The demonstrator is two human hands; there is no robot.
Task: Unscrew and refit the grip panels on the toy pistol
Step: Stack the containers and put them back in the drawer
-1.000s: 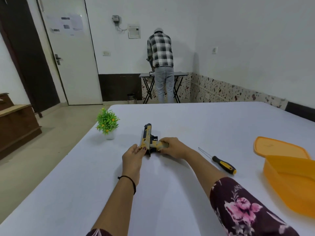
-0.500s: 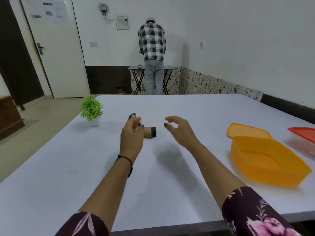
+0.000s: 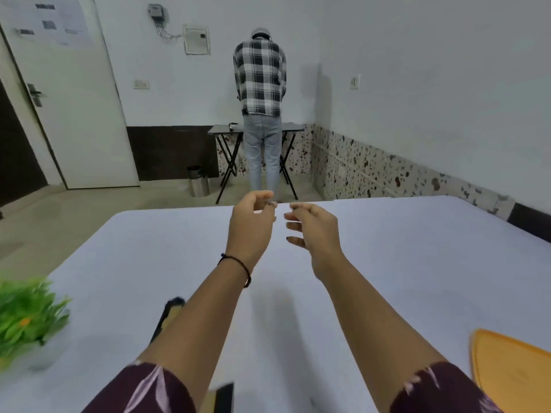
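The black and tan toy pistol (image 3: 167, 318) lies on the white table (image 3: 417, 278), mostly hidden under my left forearm; its grip end (image 3: 222, 397) shows near the bottom edge. My left hand (image 3: 250, 226) is raised over the table's far part, fingers curled loosely, holding nothing. Beside it, my right hand (image 3: 313, 231) is raised too, fingers apart and empty. Both hands are well clear of the pistol. No screwdriver is in view.
A green potted plant (image 3: 26, 320) stands at the left edge. An orange lid (image 3: 512, 371) lies at the lower right. Beyond the table a person in a checked shirt (image 3: 259, 81) stands at a folding table, back turned, with a metal bin (image 3: 198, 181) nearby.
Both hands have let go of the pistol and lifted up and away from it. The camera has tilted up and forward, so the pistol and plant now sit low in view.
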